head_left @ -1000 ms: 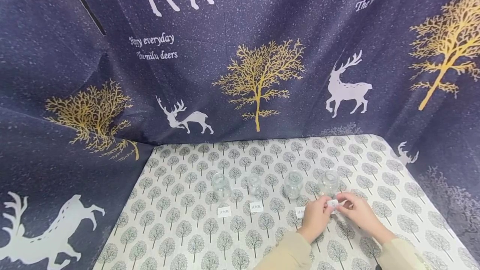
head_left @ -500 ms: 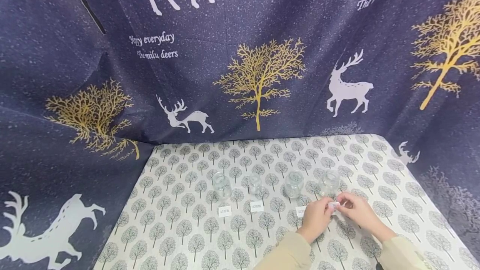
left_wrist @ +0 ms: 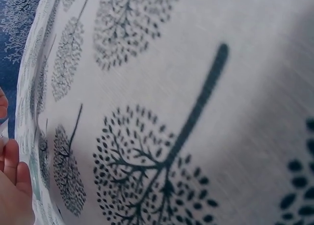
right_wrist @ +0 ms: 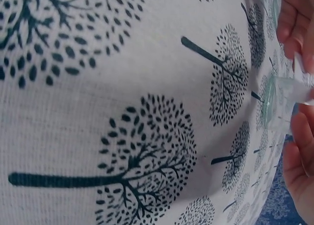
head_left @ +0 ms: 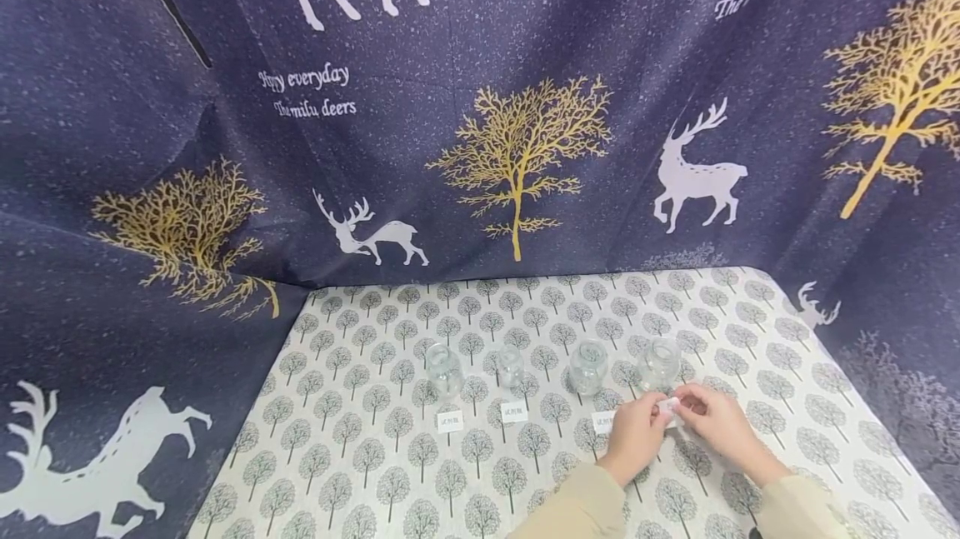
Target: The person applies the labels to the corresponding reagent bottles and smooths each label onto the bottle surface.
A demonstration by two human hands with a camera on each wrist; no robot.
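Note:
Both hands meet at the right of the table, pinching a small white paper label (head_left: 667,407) between thumbs and fingertips. My left hand (head_left: 632,436) has its left edge, and my right hand (head_left: 718,425) its right. Just behind them stands a clear glass jar (head_left: 659,366), which the right wrist view also catches near its right edge. The fingers partly cover the held label, so its print is unclear. Close to the left hand lies another printed label (head_left: 603,422), partly hidden by that hand, before a second clear jar (head_left: 587,368).
Farther left stand a wider glass jar (head_left: 444,372) and a narrow one (head_left: 510,367). Printed labels lie before them, one label (head_left: 450,421) at the left jar and one label (head_left: 513,412) at the narrow jar. A tree-patterned cloth (head_left: 345,456) covers the table; a dark curtain (head_left: 465,47) hangs behind.
The label between the hands tipped flatter half a second ago and now slants up again, its edge turned by the fingertips. Hands stay in nearly the same place; jars and other labels have not moved.

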